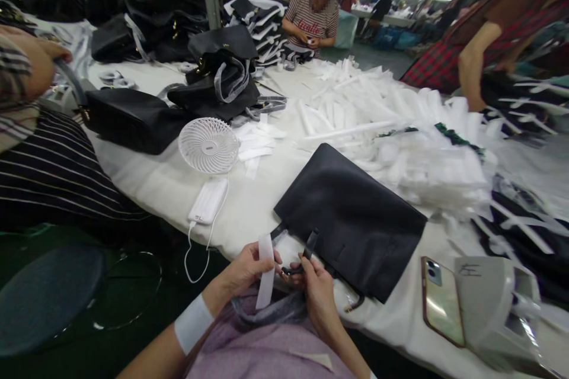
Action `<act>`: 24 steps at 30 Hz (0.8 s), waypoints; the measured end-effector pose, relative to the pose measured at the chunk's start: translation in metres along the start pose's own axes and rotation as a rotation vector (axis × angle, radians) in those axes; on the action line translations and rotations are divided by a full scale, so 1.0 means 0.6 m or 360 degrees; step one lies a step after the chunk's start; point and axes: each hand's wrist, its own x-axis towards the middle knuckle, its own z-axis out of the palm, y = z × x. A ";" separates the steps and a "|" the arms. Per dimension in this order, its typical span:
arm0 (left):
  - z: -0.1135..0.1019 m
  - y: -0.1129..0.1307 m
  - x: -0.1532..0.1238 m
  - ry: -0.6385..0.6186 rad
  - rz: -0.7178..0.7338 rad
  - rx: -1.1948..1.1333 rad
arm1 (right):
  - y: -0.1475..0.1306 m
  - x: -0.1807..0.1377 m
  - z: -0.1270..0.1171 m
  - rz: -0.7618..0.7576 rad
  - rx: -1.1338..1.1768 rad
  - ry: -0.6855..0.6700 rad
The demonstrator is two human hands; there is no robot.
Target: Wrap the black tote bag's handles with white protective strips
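A black handbag point(351, 213) lies flat on the white-covered table before me, its opening side towards me. My left hand point(254, 265) pinches a white strip point(265, 272) between thumb and fingers, beside the bag's near edge. With my right hand point(316, 284) I grip a short black strap point(310, 244) of the bag, near a small metal buckle. The fingertips of both hands almost meet there. A plastic-wrapped handle point(280, 309) loops over my lap, below the hands. Some fingers of the right hand are partly hidden by the strap.
A white fan point(208, 145) with a power bank point(208, 201) stands left of the bag. To the right are a phone point(443, 301) and a tape dispenser point(489, 302). White foam strips point(355, 106) pile up behind. Co-workers handle black bags point(133, 118) around the table.
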 end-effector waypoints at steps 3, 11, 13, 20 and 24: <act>-0.001 0.013 -0.041 -0.0225 0.0010 0.0162 | -0.010 -0.022 0.004 0.0377 0.0044 -0.0283; -0.016 0.021 -0.113 -0.0293 -0.0075 0.0531 | -0.011 -0.051 0.046 0.0658 0.0071 -0.0752; -0.026 0.016 -0.118 -0.0168 -0.0093 0.0528 | -0.012 -0.052 0.049 0.0536 0.0056 -0.0654; -0.054 0.021 -0.109 0.0052 -0.0053 0.0895 | -0.040 -0.048 0.025 -0.0243 0.0036 -0.0526; -0.054 0.025 -0.097 0.0016 -0.0123 0.1129 | -0.061 -0.044 0.016 -0.0441 -0.0067 -0.0557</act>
